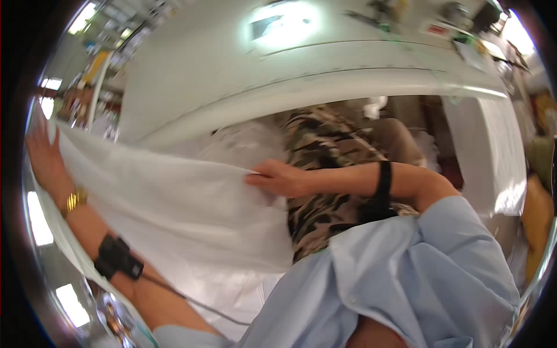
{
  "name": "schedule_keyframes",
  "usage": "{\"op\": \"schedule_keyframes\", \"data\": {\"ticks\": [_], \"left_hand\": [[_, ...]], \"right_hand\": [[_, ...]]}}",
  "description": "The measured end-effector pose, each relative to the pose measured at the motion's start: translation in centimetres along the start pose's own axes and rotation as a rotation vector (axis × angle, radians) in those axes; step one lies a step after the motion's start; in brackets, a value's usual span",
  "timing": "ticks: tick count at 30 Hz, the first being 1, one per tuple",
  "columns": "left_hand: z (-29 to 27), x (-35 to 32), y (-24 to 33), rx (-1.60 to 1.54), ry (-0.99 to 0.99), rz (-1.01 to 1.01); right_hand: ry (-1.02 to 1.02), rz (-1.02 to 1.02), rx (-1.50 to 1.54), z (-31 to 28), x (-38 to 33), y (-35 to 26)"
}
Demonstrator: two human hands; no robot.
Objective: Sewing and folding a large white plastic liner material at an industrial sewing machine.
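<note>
A broad white cloth (168, 203) stretches between my two hands and falls over my lap. My right hand (279, 178) is closed on its upper edge near the middle of the view, thumb and fingers pinched together. At the far left, my left hand (45, 155) is stretched out against the other end of the cloth. Its fingers point up and its thumb stands apart; blur and the picture's rim hide the fingertips. More white cloth (214, 287) lies below, nearer my body.
A pale worktable (191, 87) with a rounded front edge spans the far side, under a bright light (284, 23). Tools and small items (458, 17) sit at its far right. White sheeting (487, 151) hangs at the right. A cable (197, 303) runs from my left forearm.
</note>
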State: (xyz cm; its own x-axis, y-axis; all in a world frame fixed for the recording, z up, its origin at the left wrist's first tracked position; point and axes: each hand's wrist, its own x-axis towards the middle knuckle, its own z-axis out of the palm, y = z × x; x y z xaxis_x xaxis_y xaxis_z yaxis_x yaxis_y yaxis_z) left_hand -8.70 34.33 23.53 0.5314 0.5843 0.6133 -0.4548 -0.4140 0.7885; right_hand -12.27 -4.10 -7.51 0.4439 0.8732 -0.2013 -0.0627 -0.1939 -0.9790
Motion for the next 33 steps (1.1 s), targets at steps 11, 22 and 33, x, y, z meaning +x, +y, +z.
{"op": "schedule_keyframes", "data": {"ticks": [11, 22, 33], "left_hand": [[11.7, -20.3, 5.1, 0.765, -0.872, 0.440], [16.7, -13.4, 9.2, 0.941, -0.818, 0.553], [12.4, -5.4, 6.8, 1.103, -0.547, 0.450]], "right_hand": [[0.477, -0.649, -0.390, -8.2, -4.4, -17.1], [0.072, -0.247, 0.304, -5.3, -5.4, -1.3], [0.221, -0.522, 0.333, -4.4, -6.2, -2.6]]}}
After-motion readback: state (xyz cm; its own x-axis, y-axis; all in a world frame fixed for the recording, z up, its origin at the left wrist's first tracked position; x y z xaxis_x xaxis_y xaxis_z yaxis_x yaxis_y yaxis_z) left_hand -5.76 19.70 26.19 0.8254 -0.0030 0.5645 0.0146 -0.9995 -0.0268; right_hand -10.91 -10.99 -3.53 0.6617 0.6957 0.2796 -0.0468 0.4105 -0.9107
